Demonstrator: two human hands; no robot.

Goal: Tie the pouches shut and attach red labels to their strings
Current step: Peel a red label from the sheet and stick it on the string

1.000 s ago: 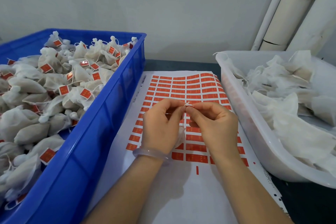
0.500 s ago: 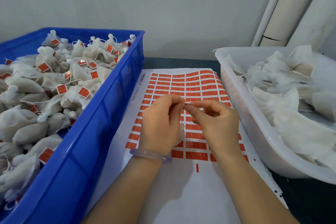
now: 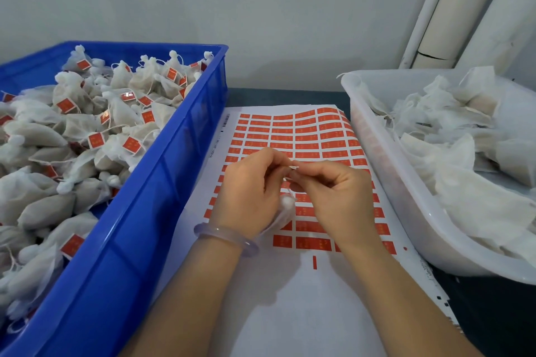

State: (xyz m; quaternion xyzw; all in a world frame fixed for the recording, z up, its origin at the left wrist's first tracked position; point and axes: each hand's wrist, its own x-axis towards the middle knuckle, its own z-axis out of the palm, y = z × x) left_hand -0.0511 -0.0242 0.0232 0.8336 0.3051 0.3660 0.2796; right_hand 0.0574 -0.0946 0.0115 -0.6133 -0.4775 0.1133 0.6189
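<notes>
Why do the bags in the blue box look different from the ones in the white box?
The blue-crate pouches are tied and bunched at the neck; the white-tub pouches lie flat and loose. The blue-crate pouches carry red labels; the white-tub pouches show none. Both are white cloth.

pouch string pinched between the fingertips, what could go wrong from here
The left hand and right hand pinch the thin string at their fingertips, so a slip might loosen the tie or drop the pouch below them. The pouch hangs over the label sheet; it could brush the red labels and lift or crease one.
</notes>
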